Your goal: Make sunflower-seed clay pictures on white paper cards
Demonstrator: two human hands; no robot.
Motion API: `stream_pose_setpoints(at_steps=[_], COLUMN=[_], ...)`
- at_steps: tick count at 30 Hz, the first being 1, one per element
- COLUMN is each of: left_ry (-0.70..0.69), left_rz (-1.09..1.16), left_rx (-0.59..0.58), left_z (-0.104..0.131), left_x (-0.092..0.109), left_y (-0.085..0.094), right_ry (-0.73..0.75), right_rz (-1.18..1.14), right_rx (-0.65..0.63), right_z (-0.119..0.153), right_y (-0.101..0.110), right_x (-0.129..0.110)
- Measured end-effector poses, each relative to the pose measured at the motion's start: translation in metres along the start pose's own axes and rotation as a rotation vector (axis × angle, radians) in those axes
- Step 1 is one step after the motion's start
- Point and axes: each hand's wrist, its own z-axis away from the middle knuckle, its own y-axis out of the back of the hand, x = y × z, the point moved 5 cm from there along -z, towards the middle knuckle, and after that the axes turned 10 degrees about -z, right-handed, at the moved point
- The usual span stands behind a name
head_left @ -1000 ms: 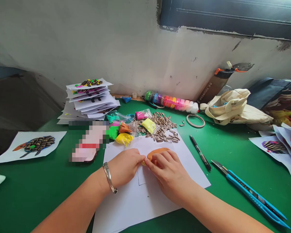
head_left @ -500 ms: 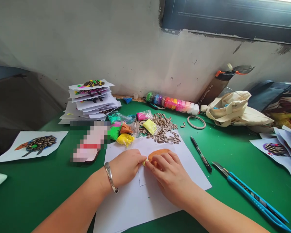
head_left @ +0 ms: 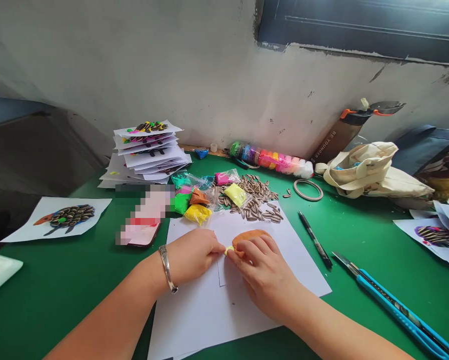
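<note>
White paper [head_left: 194, 320] lies on the green table, with an orange clay shape [head_left: 251, 235] on a smaller sheet. At the left end of the orange shape is a small pale yellow clay piece [head_left: 229, 249]. My left hand [head_left: 196, 252], with a silver bracelet at the wrist, has thumb and index finger pinched at the yellow piece's left side. My right hand [head_left: 260, 267] curls over the lower part of the orange shape, its fingertips pressed on the yellow piece and partly hiding both.
Sunflower seeds [head_left: 256, 195] and bagged clay [head_left: 198, 214] lie behind the paper. A pen [head_left: 315, 240] and blue craft knife [head_left: 393, 302] are at right. A paper stack [head_left: 149, 160], phone [head_left: 144, 220] and seed picture [head_left: 65, 220] stand at left.
The view has shifted slightly, so the table items appear a little further right. Both hands remain at the yellow piece, and slightly more of it shows between the fingertips.
</note>
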Motion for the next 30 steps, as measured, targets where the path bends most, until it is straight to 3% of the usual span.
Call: stream_pose_setpoints(at_steps=[11, 24, 30], left_ry=[0.014, 0.037, -0.037], left_rz=[-0.036, -0.030, -0.002], left_rx=[-0.031, -0.055, -0.022], left_z=[0.000, 0.008, 0.005], left_x=[0.001, 0.004, 0.002], left_y=[-0.004, -0.008, -0.001], right_ry=[0.045, 0.060, 0.008], right_rz=[0.025, 0.033, -0.043], right_rx=[-0.085, -0.067, -0.091], right_z=[0.006, 0.007, 0.006], right_y=[-0.006, -0.009, -0.005], right_x=[-0.003, -0.003, -0.001])
